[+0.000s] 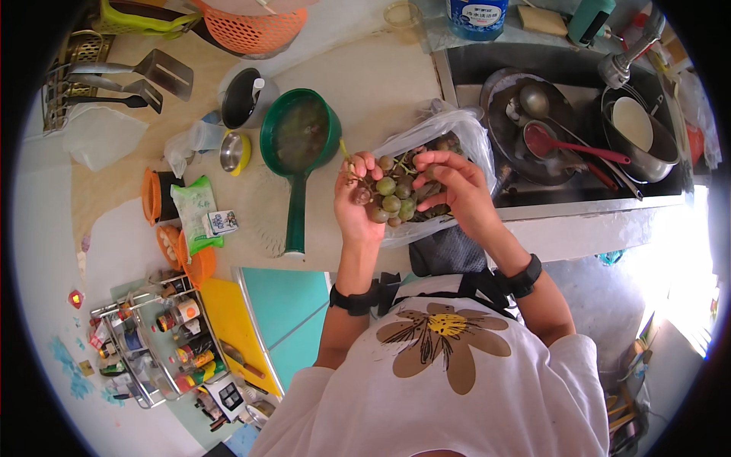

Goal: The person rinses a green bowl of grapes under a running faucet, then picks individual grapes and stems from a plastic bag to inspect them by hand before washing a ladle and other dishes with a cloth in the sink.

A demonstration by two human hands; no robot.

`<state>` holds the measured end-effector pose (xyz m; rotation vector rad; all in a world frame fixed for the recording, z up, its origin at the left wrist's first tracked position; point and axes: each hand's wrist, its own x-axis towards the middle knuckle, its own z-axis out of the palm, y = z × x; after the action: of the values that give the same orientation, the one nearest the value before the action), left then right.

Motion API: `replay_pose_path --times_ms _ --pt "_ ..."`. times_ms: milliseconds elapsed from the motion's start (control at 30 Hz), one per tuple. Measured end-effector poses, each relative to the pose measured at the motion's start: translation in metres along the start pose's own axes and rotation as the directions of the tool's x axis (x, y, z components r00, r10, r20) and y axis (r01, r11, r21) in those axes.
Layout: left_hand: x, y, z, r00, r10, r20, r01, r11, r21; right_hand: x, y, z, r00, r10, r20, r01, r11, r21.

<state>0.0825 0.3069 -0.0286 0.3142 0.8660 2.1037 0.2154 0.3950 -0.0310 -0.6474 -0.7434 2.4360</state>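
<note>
A bunch of green and purplish grapes [391, 202] hangs between my hands over the front of the counter. My left hand [355, 204] is closed around the bunch's left side, its fingers curled up by the stem. From the right, my right hand [463, 190] has its fingers bent in against the bunch; a dark grape seems to sit between them, partly hidden. Behind and under my right hand lies an open clear plastic bag [483, 152] with more grapes inside. Left of the bunch stands a green plastic dipper [296, 209], holding water and something murky, its handle toward me.
At right, a metal sink [552, 196] holds a wok, a ladle, a red spoon and stacked pots under a faucet [615, 70]. Left are a small steel bowl [231, 152], a green packet [195, 206] and an orange colander [247, 27] farther back. A bottle rack [145, 343] stands lower left.
</note>
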Motion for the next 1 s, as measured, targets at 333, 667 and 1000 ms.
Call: replay_pose_path --times_ms 333,667,1000 --pt "0.007 0.002 0.008 0.995 0.043 0.095 -0.067 0.96 0.27 0.012 0.002 0.013 0.802 -0.363 0.475 0.597 0.442 -0.67" --pt "0.011 -0.001 0.008 0.986 0.025 0.164 -0.062 0.973 0.224 -0.002 0.005 0.019 0.869 -0.401 0.291 0.482 0.552 -0.68" --pt "0.008 -0.012 0.016 0.993 0.05 0.103 -0.077 0.959 0.273 -0.014 0.028 0.025 0.915 -0.401 -0.051 0.322 0.799 -0.508"
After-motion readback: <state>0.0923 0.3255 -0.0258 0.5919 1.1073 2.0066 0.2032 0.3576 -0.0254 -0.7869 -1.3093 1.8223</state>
